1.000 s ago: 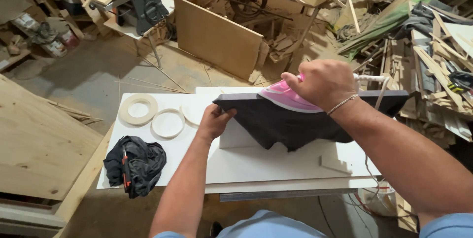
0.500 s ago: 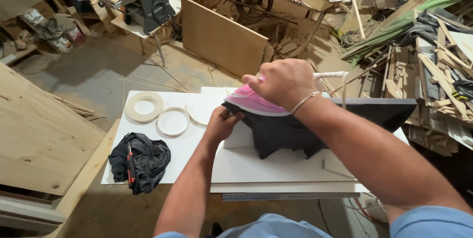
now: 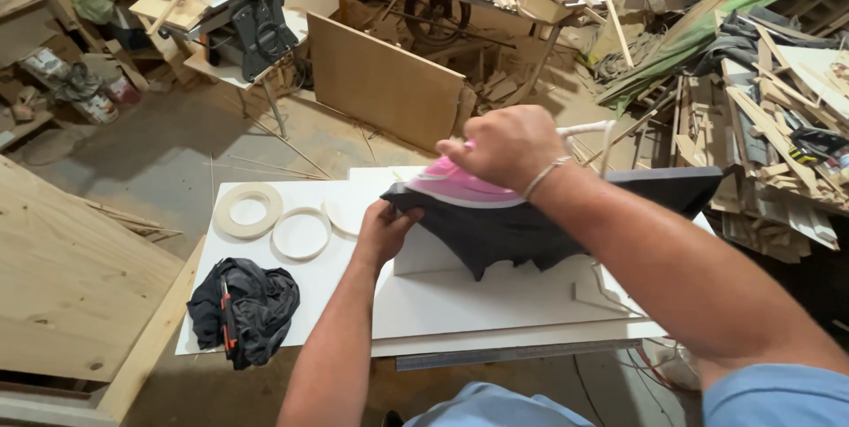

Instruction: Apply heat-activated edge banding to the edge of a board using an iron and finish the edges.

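Now | right hand [image 3: 506, 146] clamped on glossy pink iron [image 3: 453, 185] | left hand [image 3: 386, 231] pinching limp dark cloth [image 3: 513, 232] | flat white board [image 3: 460, 299]

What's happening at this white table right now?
A person presses a pink iron with the right hand onto a dark cloth draped over a white board. The left hand pins the cloth's near corner. Rolls of pale tape and a crumpled dark rag lie to the left.
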